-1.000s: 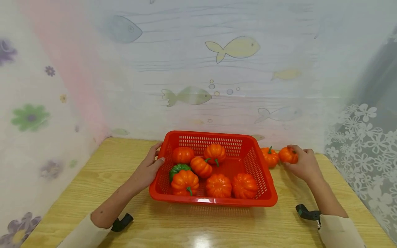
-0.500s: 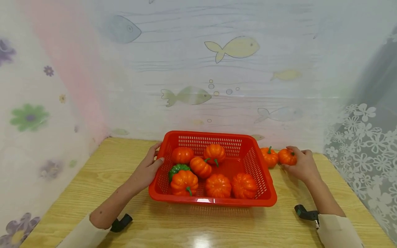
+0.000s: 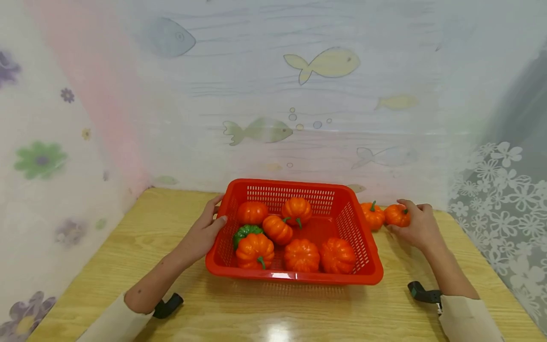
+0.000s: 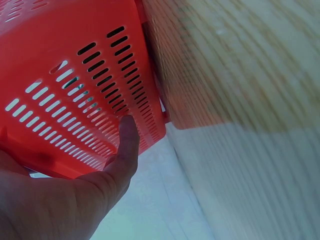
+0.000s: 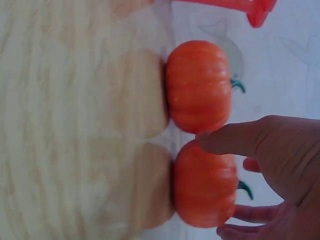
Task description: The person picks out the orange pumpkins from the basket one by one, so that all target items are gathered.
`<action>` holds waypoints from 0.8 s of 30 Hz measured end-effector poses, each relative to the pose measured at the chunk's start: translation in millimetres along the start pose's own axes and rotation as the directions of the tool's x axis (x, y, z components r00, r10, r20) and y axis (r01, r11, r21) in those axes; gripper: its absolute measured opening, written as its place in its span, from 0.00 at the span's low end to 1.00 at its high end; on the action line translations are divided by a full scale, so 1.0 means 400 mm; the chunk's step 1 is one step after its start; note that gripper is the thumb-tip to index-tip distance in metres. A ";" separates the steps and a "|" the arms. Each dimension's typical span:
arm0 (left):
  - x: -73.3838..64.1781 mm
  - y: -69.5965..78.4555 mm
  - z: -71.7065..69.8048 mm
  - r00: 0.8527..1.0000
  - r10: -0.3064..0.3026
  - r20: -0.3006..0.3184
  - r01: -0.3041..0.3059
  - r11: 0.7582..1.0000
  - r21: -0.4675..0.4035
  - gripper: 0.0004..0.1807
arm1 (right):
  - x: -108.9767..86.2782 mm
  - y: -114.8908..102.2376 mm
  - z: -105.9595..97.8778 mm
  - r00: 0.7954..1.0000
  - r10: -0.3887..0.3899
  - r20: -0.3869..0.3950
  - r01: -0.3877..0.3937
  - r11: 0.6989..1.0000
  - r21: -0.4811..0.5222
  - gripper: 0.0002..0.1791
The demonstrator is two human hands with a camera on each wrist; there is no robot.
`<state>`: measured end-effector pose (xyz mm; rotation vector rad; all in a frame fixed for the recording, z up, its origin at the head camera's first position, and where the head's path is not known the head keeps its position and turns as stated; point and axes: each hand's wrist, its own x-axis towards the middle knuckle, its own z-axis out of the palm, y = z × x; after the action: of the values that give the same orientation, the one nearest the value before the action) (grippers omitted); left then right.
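The left hand [image 3: 202, 237] grips the left side of a red, rectangular, slotted plastic basket [image 3: 295, 276], with its thumb over the rim; in the left wrist view one finger lies along the slots of the outer wall. The right hand [image 3: 416, 227] is clasped about a glossy orange, ribbed, rounded pumpkin with a short green stem [image 3: 396, 216], the thumb on one flank and fingers at the opposite one. This held pumpkin sits on the pale yellow wood-grain table [image 3: 239, 316], to the right of the basket and near the table's back edge. Between it and the basket stands a second glossy orange pumpkin with an upright green stem [image 3: 372, 217], its left edge hidden by the rim in the head view. The two are side by side; whether they touch is hard to tell, since the thumb tip covers the place where they meet. Within the basket lie six orange ribbed pumpkins [image 3: 301, 255] and one dark green, ribbed, rounded piece [image 3: 242, 233] (partly covered by the orange one in front of it). Each forearm bears a black wrist device [image 3: 168, 306] near a cream sleeve [image 3: 119, 320]. Behind the table rises a pale wall printed with fish [image 3: 256, 85].
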<state>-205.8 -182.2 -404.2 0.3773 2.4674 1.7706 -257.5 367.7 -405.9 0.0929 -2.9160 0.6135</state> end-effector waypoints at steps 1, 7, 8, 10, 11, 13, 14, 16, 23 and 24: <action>0.001 0.001 0.000 1.000 0.002 0.001 -0.002 1.000 0.000 0.34 | 0.000 -0.005 -0.005 1.000 -0.006 -0.008 0.006 1.000 -0.001 0.43; 0.001 0.007 0.000 1.000 0.011 -0.001 -0.011 1.000 -0.001 0.35 | -0.006 -0.044 -0.043 0.996 -0.071 -0.049 0.070 0.997 -0.019 0.43; 0.000 0.008 0.000 1.000 0.012 -0.001 -0.012 1.000 -0.003 0.35 | -0.008 -0.051 -0.049 0.994 -0.092 -0.060 0.091 0.996 -0.020 0.43; 0.000 0.008 -0.001 1.000 0.015 0.002 -0.015 1.000 -0.004 0.35 | -0.013 -0.067 -0.062 0.987 -0.138 -0.084 0.138 0.990 -0.014 0.42; 0.000 0.009 0.000 1.000 0.014 0.003 -0.014 1.000 -0.007 0.35 | -0.016 -0.075 -0.068 0.982 -0.162 -0.097 0.162 0.987 -0.010 0.41; 0.001 0.009 0.001 1.000 0.011 0.003 -0.011 1.000 -0.014 0.35 | -0.024 -0.092 -0.078 0.972 -0.204 -0.113 0.205 0.979 -0.004 0.40; 0.001 0.009 0.001 1.000 0.009 0.004 -0.009 1.000 -0.016 0.35 | -0.028 -0.101 -0.083 0.969 -0.220 -0.114 0.222 0.975 0.002 0.40; 0.002 0.007 0.000 1.000 0.008 0.008 -0.008 1.000 -0.019 0.35 | -0.038 -0.120 -0.092 0.963 -0.245 -0.108 0.248 0.969 0.011 0.40; 0.002 0.006 -0.001 1.000 0.016 0.009 -0.015 1.000 -0.021 0.35 | -0.066 -0.189 -0.112 0.946 -0.318 -0.068 0.320 0.947 0.027 0.40; 0.001 0.006 -0.001 1.000 0.015 0.009 -0.015 1.000 -0.020 0.35 | -0.070 -0.197 -0.113 0.942 -0.329 -0.065 0.331 0.943 0.028 0.40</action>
<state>-206.0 -181.5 -401.9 0.4022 2.4448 1.7938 -216.0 314.5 -338.8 0.5462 -2.7394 0.6019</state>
